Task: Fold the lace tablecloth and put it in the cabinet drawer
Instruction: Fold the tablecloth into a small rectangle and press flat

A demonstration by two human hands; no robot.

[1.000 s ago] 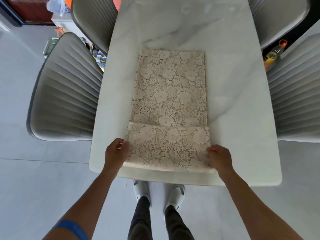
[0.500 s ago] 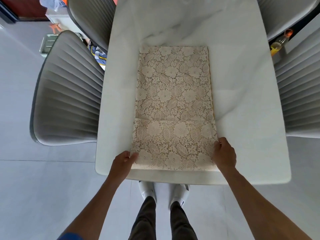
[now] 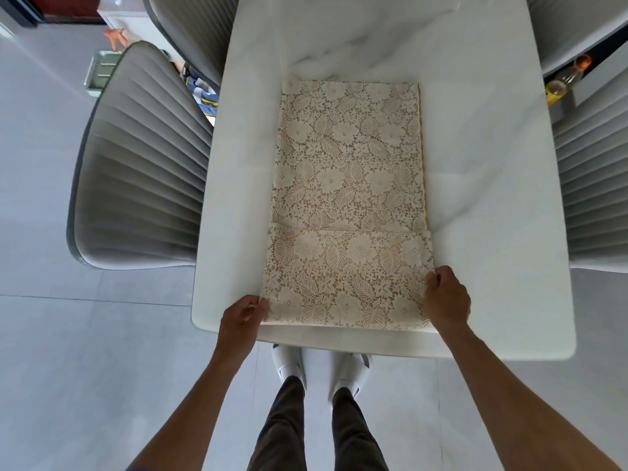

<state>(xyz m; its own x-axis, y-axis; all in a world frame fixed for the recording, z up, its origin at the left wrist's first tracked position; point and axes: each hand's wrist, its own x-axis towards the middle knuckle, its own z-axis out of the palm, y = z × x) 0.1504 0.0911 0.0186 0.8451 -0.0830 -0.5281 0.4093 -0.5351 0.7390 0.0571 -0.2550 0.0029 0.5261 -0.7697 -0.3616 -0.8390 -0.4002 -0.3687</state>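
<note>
The table (image 3: 492, 232), white with grey veining, fills the middle of the view; its near edge runs just in front of the person's shoes (image 3: 321, 367). Grey ribbed chairs (image 3: 142, 185) stand pushed in close on both sides, leaving the person free standing room at the table's end. The cloth (image 3: 350, 185) lies flat on the table as a long narrow rectangle, running away from the person, its near edge just inside the table's near edge. It appears already folded lengthwise, judging by its narrow width. A crosswise line shows across its near third, where a shorter upper layer seems to lie over the longer one; which layer ends there cannot be told for certain. The left hand (image 3: 241, 317) is closed on the near left corner, fingers curled over the edge. The right hand (image 3: 447, 297) is pinched on the right edge a little farther up, thumb and fingers meeting on the fabric. Holding both sides at once keeps the limp lace square and taut; the likely purpose is to carry the near end forward for a further crosswise fold. The fold is part done. No cabinet or drawer is in view.
</note>
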